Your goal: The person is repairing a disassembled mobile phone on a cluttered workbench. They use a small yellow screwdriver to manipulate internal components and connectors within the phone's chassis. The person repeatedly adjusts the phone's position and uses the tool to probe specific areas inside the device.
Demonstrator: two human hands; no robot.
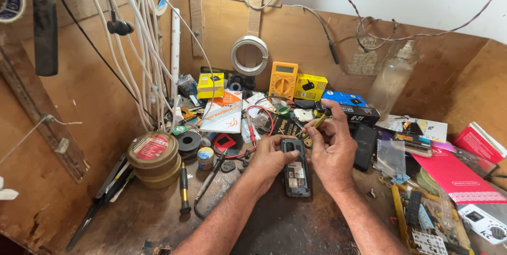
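Head view. Opened phone, back cover off, lying on tabletop between both hands. Left hand curled against phone's left edge, steadying it. Right hand pinching yellow-handled screwdriver, tip over phone's top. Yellow multimeter behind; stacked round tins left.

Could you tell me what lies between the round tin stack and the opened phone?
In the head view, a screwdriver and a black probe lie between the tins and the phone.

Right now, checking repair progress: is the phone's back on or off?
Off: the phone lies with its insides bare, steadied by the left hand.
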